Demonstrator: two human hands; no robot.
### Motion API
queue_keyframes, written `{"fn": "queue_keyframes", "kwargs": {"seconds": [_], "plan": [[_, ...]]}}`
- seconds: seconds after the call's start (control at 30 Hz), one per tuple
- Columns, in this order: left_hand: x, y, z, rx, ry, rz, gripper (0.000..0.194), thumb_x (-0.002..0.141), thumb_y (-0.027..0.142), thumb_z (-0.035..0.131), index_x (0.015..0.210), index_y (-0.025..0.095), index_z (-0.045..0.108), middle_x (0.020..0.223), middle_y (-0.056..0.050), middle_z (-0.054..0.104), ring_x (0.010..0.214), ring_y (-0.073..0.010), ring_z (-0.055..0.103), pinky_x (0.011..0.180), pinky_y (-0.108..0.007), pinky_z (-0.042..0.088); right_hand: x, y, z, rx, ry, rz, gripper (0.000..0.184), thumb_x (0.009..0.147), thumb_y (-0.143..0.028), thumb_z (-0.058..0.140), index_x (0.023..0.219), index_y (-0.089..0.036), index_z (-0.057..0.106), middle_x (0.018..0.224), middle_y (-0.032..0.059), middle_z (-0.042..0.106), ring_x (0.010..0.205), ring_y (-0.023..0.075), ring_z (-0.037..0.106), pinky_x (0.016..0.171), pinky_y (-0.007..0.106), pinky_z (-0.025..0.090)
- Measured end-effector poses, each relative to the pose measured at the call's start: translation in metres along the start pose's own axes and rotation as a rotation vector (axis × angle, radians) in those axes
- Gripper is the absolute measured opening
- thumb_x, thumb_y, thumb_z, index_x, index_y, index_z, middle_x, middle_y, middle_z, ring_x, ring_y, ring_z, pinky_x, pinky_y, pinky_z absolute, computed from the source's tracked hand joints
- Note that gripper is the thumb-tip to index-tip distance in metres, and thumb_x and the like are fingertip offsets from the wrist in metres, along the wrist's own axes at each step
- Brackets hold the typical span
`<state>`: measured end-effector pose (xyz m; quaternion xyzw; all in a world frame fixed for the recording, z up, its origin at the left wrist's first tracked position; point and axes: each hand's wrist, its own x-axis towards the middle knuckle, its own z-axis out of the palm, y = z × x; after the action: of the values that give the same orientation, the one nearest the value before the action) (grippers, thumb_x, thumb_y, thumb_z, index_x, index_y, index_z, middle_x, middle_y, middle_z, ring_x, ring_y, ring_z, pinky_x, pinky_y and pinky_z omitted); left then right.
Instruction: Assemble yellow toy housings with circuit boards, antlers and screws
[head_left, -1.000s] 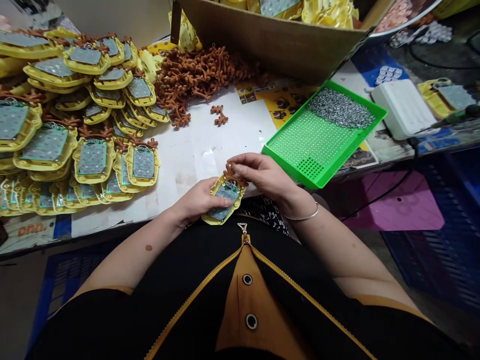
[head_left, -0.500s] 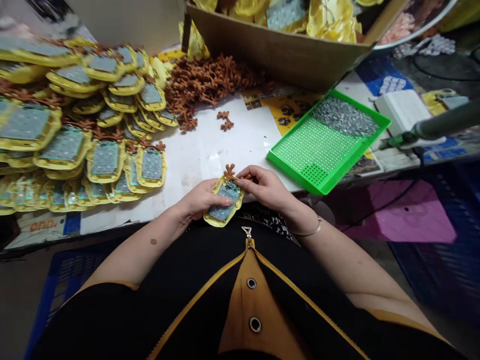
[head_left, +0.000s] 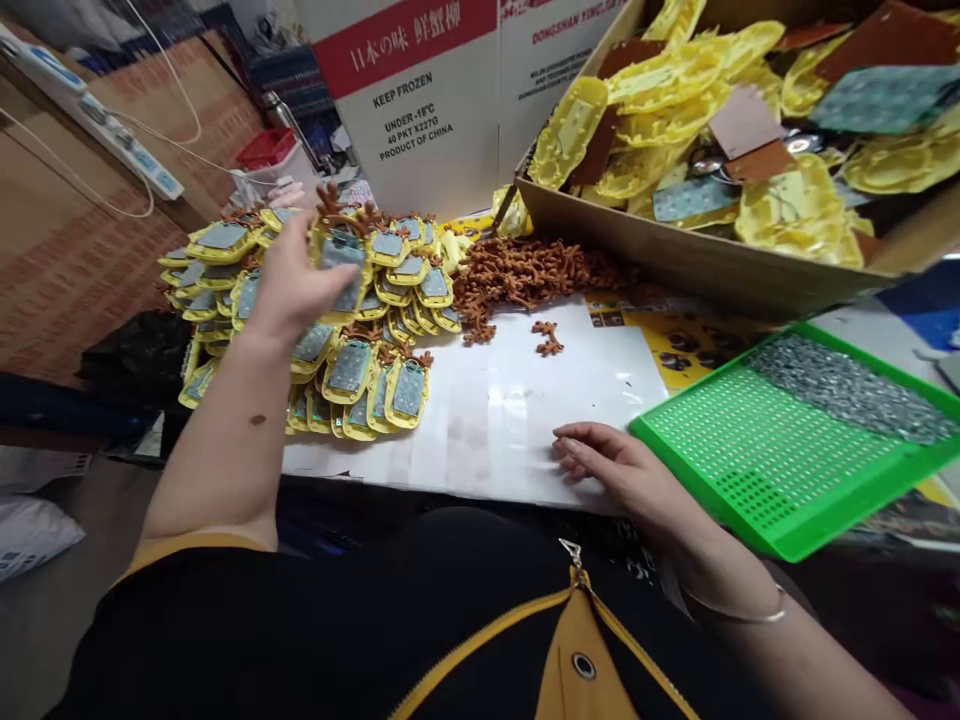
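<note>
My left hand [head_left: 289, 275] grips a yellow plastic shell [head_left: 343, 262] over the stacks on the left. A grey-green circuit board is set in this shell, and brown antler-shaped pieces [head_left: 334, 205] stick out of its top. Beneath and around the hand lie many similar yellow shells [head_left: 349, 368] with boards and antlers, piled in overlapping rows. My right hand [head_left: 630, 475] rests at the table's front edge, fingers loosely bent and nothing visible in them. Beside it is a green perforated tray [head_left: 787, 440] with small silvery metal pieces [head_left: 851, 385] heaped at its far side.
A heap of brown antler pieces [head_left: 525, 275] lies behind the white tabletop [head_left: 495, 420], with loose antler pieces [head_left: 547, 338] in front. A cardboard box [head_left: 697, 235] of yellow shells stands at the back right. A printed white carton [head_left: 420, 130] stands behind; a power strip [head_left: 97, 115] is upper left.
My left hand has carried the shell from in front of my body up and left to the stacks. My right hand has let go of it and lies on the table. The view has turned left.
</note>
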<state>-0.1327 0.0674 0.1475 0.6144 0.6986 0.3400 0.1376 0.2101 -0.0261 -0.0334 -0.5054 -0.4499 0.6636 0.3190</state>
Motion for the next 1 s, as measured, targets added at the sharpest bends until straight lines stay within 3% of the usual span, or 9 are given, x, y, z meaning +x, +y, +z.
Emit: {"fn": "queue_keyframes", "kwargs": {"seconds": [0.17,0.33,0.43,0.57,0.63,0.7,0.8,0.9,1.0], "plan": [[0.05,-0.032,-0.056,0.426,0.233,-0.128,0.067,0.07,0.044,0.079,0.124,0.008,0.06,0.122,-0.006,0.071,0.117,-0.0283,0.06,0.098,-0.04,0.042,0.019,-0.016,0.014,-0.056,-0.077,-0.02,0.051,0.065,-0.066,0.079,0.089,-0.021,0.072,0.082,0.0061,0.07,0.065,0.0172,0.064,0.065,0.037,0.058],[0.08,-0.045,-0.07,0.833,0.032,-0.312,0.073,0.073,0.06,0.07,0.124,0.008,0.064,0.134,-0.016,0.065,0.127,-0.0427,0.054,0.104,-0.052,0.043,0.043,-0.043,0.034,-0.2,-0.179,-0.125,0.036,0.076,-0.053,0.072,0.09,-0.02,0.071,0.083,0.0049,0.071,0.066,0.0161,0.063,0.063,0.033,0.054],[0.078,-0.042,-0.069,1.023,0.028,-0.226,0.074,0.083,0.063,0.055,0.133,0.008,0.058,0.148,-0.019,0.052,0.136,-0.0508,0.042,0.109,-0.06,0.039,0.062,-0.075,0.037,-0.373,-0.161,-0.307,0.021,0.081,-0.04,0.066,0.086,-0.02,0.073,0.085,0.0052,0.074,0.075,0.0176,0.065,0.07,0.033,0.053],[0.072,-0.031,-0.055,0.874,0.129,0.022,0.075,0.083,0.067,0.051,0.141,0.02,0.055,0.152,-0.012,0.049,0.139,-0.0506,0.037,0.112,-0.064,0.034,0.108,-0.135,0.01,-0.483,0.055,-0.544,0.018,0.084,-0.035,0.064,0.086,-0.02,0.074,0.085,0.0062,0.073,0.083,0.02,0.067,0.081,0.037,0.054],[0.075,-0.017,-0.037,0.74,0.106,0.177,0.07,0.083,0.061,0.054,0.141,0.022,0.056,0.148,-0.008,0.054,0.14,-0.0454,0.04,0.117,-0.059,0.031,0.142,-0.162,-0.02,-0.518,0.366,-0.658,0.02,0.086,-0.033,0.063,0.095,-0.018,0.072,0.094,0.0084,0.072,0.09,0.0214,0.067,0.087,0.04,0.054],[0.086,0.004,-0.008,0.63,0.041,0.31,0.064,0.083,0.048,0.059,0.137,0.014,0.06,0.142,-0.012,0.059,0.139,-0.0388,0.046,0.12,-0.051,0.03,0.18,-0.183,-0.056,-0.587,0.775,-0.755,0.029,0.091,-0.037,0.057,0.11,-0.017,0.067,0.11,0.013,0.068,0.104,0.0249,0.064,0.094,0.045,0.052],[0.112,0.044,0.051,0.48,-0.11,0.355,0.063,0.084,0.04,0.062,0.137,0.007,0.059,0.14,-0.019,0.06,0.132,-0.0368,0.053,0.114,-0.049,0.038,0.229,-0.203,-0.105,-0.707,1.16,-0.707,0.048,0.098,-0.05,0.044,0.125,-0.013,0.058,0.124,0.02,0.058,0.12,0.0328,0.057,0.101,0.06,0.044],[0.148,0.083,0.12,0.27,-0.202,0.373,0.071,0.079,0.036,0.072,0.143,0.011,0.053,0.146,-0.019,0.055,0.136,-0.0355,0.049,0.116,-0.046,0.035,0.251,-0.218,-0.131,-0.714,1.211,-0.663,0.057,0.095,-0.052,0.048,0.135,-0.012,0.047,0.133,0.0245,0.051,0.13,0.0377,0.05,0.106,0.065,0.039],[0.18,0.118,0.18,0.15,-0.211,0.286,0.098,0.072,0.036,0.081,0.153,0.007,0.035,0.152,-0.026,0.045,0.14,-0.0394,0.045,0.116,-0.048,0.035,0.253,-0.237,-0.137,-0.515,1.045,-0.595,0.066,0.084,-0.044,0.068,0.137,-0.011,0.044,0.14,0.025,0.05,0.137,0.0388,0.044,0.114,0.064,0.033]]}}
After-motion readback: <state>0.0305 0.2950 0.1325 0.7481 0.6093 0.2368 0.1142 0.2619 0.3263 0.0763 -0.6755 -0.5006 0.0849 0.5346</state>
